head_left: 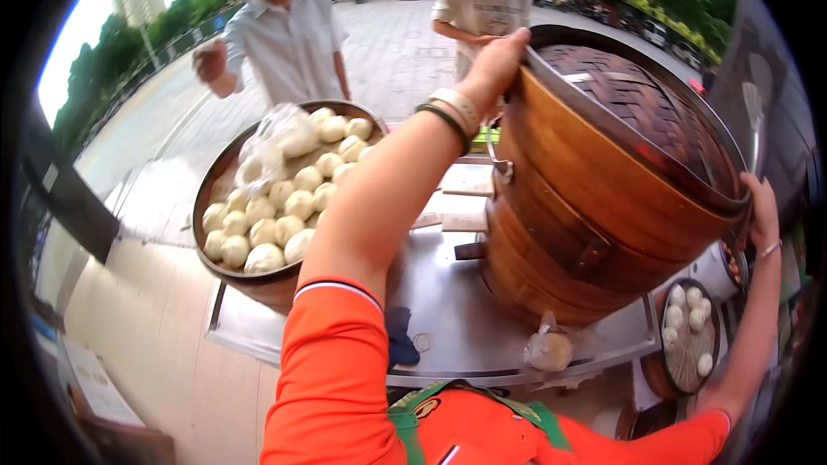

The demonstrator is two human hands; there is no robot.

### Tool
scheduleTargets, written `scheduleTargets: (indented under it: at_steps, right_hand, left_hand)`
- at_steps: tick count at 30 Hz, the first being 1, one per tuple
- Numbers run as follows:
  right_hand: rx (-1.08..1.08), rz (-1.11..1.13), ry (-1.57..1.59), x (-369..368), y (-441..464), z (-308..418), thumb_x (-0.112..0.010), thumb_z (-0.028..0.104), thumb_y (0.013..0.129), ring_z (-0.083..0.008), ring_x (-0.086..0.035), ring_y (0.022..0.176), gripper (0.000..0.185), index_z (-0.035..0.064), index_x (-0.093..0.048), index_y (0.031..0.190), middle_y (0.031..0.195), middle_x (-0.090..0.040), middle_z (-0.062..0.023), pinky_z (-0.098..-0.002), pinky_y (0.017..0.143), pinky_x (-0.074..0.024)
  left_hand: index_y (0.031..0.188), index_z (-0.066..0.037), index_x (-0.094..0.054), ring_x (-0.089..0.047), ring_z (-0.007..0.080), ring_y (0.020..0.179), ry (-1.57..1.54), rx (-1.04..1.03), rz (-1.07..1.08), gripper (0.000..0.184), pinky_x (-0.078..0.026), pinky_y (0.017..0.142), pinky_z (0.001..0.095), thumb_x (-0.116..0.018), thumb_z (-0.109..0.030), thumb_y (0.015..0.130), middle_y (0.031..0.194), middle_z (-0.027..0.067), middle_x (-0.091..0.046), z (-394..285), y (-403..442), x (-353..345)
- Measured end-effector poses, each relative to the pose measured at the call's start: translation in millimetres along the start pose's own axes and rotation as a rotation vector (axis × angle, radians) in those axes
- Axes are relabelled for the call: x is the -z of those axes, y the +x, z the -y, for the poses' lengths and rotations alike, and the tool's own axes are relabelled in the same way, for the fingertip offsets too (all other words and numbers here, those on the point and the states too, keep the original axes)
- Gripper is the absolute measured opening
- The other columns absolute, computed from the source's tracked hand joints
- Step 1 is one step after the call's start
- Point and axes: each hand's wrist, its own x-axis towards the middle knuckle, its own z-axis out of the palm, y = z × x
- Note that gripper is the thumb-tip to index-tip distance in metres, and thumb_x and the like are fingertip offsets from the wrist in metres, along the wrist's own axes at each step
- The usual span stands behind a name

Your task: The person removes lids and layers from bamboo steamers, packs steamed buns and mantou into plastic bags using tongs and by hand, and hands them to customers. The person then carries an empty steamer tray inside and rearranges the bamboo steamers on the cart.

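Clamped onto the tall steamer stack (pixel 577 207) with the left hand (pixel 498 65), gripping its opposite edge with the right hand (pixel 761 213)! Standing on the metal desk (pixel 457 319), to the right of the bun-filled basket (pixel 207 260).

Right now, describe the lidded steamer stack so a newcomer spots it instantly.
Start at the metal counter; toward its right is a tall wooden steamer stack, left hand and right hand at its upper rim. Unlike the open, bun-filled steamer to its left, it has a woven lid.
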Motion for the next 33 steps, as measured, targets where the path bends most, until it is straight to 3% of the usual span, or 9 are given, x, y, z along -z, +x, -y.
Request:
scheduleTargets:
  at_steps: [3, 6, 8, 11, 16, 20, 22, 24, 33]
  right_hand:
    - [-0.012, 0.060, -0.036, 22.2, 15.6, -12.6, -0.060, 0.024, 0.083, -0.0142, -0.057, 0.082, 0.032, -0.0001, -0.050, 0.102, 0.096, -0.058, -0.0089, -0.0249, 0.063, -0.0443]
    - [0.063, -0.246, -0.291, 37.9, 12.8, -19.7, -0.058, 0.026, 0.085, -0.0131, -0.053, 0.094, 0.039, 0.0013, -0.047, 0.113, 0.110, -0.054, -0.0078, -0.0244, 0.071, -0.0418]
    - [0.381, -0.357, -0.361, 50.6, 14.9, -24.8, -0.058, 0.028, 0.086, -0.0119, -0.049, 0.101, 0.045, 0.0039, -0.044, 0.121, 0.118, -0.050, -0.0051, -0.0237, 0.075, -0.0384]
    - [0.555, -0.287, -0.318, 72.1, -25.5, -11.1, -0.050, 0.022, 0.090, -0.0113, -0.048, 0.102, 0.038, 0.0068, -0.047, 0.124, 0.121, -0.050, -0.0051, -0.0237, 0.080, -0.0378]
    - [0.516, -0.212, -0.319, 38.3, -92.2, -12.4, -0.043, 0.019, 0.093, -0.0132, -0.050, 0.106, 0.033, 0.0065, -0.053, 0.121, 0.122, -0.052, -0.0061, -0.0250, 0.086, -0.0397]
    - [0.487, -0.081, -0.439, -39.8, -147.2, 17.6, -0.045, 0.015, 0.091, -0.0081, -0.050, 0.095, 0.032, 0.0040, -0.051, 0.120, 0.108, -0.055, -0.0039, -0.0203, 0.077, -0.0416]
    - [0.617, -0.033, -0.365, -130.2, -181.6, 40.1, -0.052, 0.016, 0.086, -0.0060, -0.046, 0.085, 0.041, 0.0039, -0.041, 0.125, 0.111, -0.049, -0.0030, -0.0200, 0.071, -0.0374]
    - [0.530, -0.036, -0.287, -165.3, -203.7, 41.6, -0.051, 0.013, 0.086, -0.0055, -0.045, 0.083, 0.041, 0.0033, -0.041, 0.124, 0.109, -0.049, -0.0029, -0.0193, 0.070, -0.0377]
    - [0.372, 0.105, -0.255, -242.6, -294.5, 71.8, -0.053, 0.006, 0.077, -0.0067, -0.043, 0.082, 0.051, 0.0015, -0.035, 0.125, 0.104, -0.048, -0.0028, -0.0197, 0.075, -0.0371]
  left_hand:
    - [0.114, 0.004, -0.051, -0.050, 0.0209, 0.102, 0.240, -0.112, 0.106, 0.050, -0.037, 0.088, 0.0314, -0.045, -0.039, 0.089, 0.106, 0.0171, -0.057, -3.4, -22.1, 11.7]
    - [0.117, 0.006, -0.048, -0.051, 0.0206, 0.102, 0.321, -0.227, 0.217, 0.048, -0.038, 0.089, 0.0301, -0.044, -0.035, 0.091, 0.108, 0.0165, -0.057, -10.0, -72.2, 20.2]
    - [0.119, 0.005, -0.046, -0.052, 0.0244, 0.101, 0.549, -0.387, 0.179, 0.050, -0.039, 0.089, 0.0321, -0.046, -0.036, 0.090, 0.109, 0.0175, -0.056, -11.9, -107.9, 39.3]
    - [0.108, -0.005, -0.055, -0.054, 0.0297, 0.099, 1.132, -0.732, 0.383, 0.036, -0.041, 0.090, 0.0365, -0.060, -0.011, 0.074, 0.105, 0.0110, -0.057, -42.7, -159.3, 113.2]
    - [0.139, -0.013, -0.022, -0.020, 0.0325, 0.132, 1.820, -0.120, 0.183, 0.089, -0.020, 0.106, 0.0463, -0.067, -0.013, 0.062, 0.142, 0.0113, -0.028, -74.4, -198.1, 270.1]
    - [0.140, -0.011, -0.019, -0.022, 0.0313, 0.131, 1.649, 0.042, 0.278, 0.095, -0.022, 0.107, 0.0410, -0.070, -0.018, 0.061, 0.139, 0.0129, -0.032, -51.4, -172.9, 338.5]
    - [0.096, -0.003, -0.058, -0.052, 0.0309, 0.094, 1.791, -0.148, 0.343, 0.029, -0.038, 0.087, 0.0374, -0.061, -0.019, 0.071, 0.095, 0.0139, -0.060, -42.5, -144.0, 346.9]
    - [0.077, 0.000, -0.057, -0.053, 0.0307, 0.084, 1.614, -0.374, 0.241, 0.013, -0.040, 0.081, 0.0370, -0.056, -0.013, 0.074, 0.085, 0.0150, -0.060, -50.7, -140.8, 357.1]
    - [0.089, 0.001, -0.054, -0.052, 0.0107, 0.063, 0.471, -0.164, 0.018, 0.013, -0.041, 0.060, 0.0239, -0.049, -0.010, 0.086, 0.071, 0.0048, -0.057, -48.4, -61.5, 419.9]
